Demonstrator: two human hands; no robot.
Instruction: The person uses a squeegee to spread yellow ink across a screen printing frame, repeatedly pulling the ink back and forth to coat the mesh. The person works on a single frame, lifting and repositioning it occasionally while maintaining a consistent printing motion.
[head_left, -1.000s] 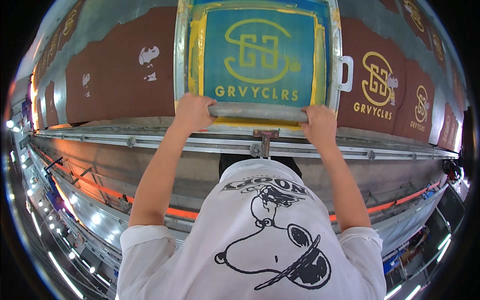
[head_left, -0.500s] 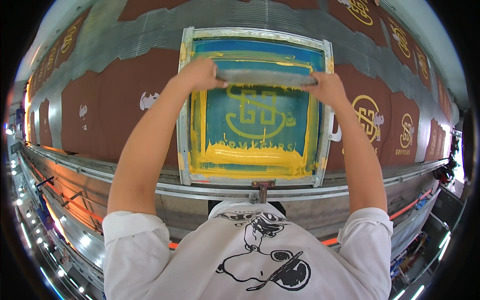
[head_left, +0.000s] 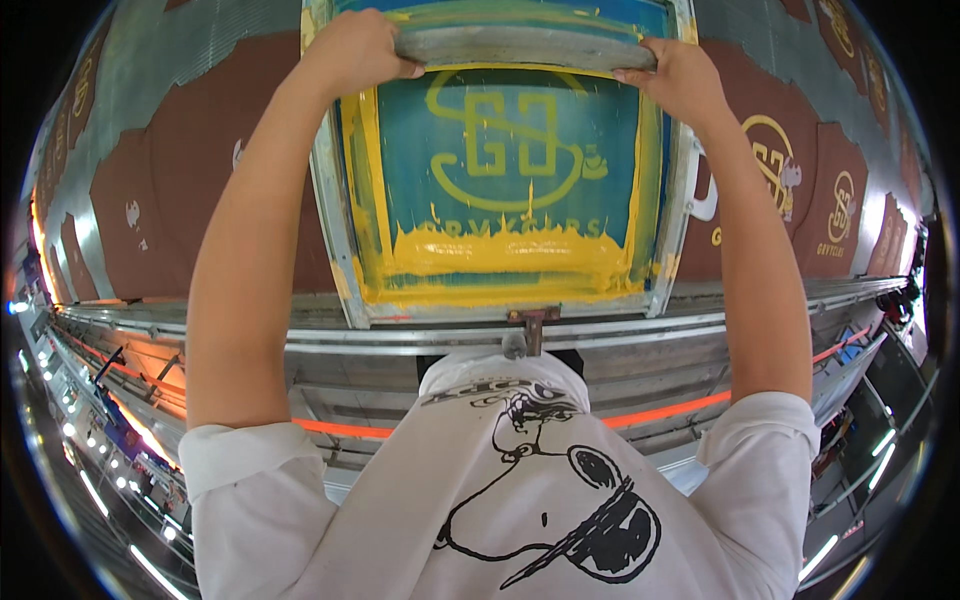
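Note:
Both hands grip a long grey squeegee (head_left: 520, 48) that lies crosswise over the upper part of a screen printing frame. My left hand (head_left: 362, 52) is closed on its left end, my right hand (head_left: 684, 78) on its right end. Below the squeegee, the blue-green mesh (head_left: 400, 120) shows a yellowish round emblem with lettering. A thick band of yellow ink (head_left: 490, 252) with a ragged upper edge lies along the near side of the mesh. The metal frame (head_left: 352, 300) has yellow smears. The squeegee's lower edge and the fingers behind it are hidden.
Brown fabric pieces (head_left: 200, 160) lie on the grey table left of the frame; printed brown pieces (head_left: 836, 200) lie to the right. A metal rail (head_left: 640, 334) with a small rusty clamp (head_left: 532, 326) runs along the near edge. A white handle (head_left: 705, 195) juts from the frame's right side.
Both hands have carried the squeegee farther away, toward the frame's far side. The view has shifted closer, so the frame appears larger and higher.

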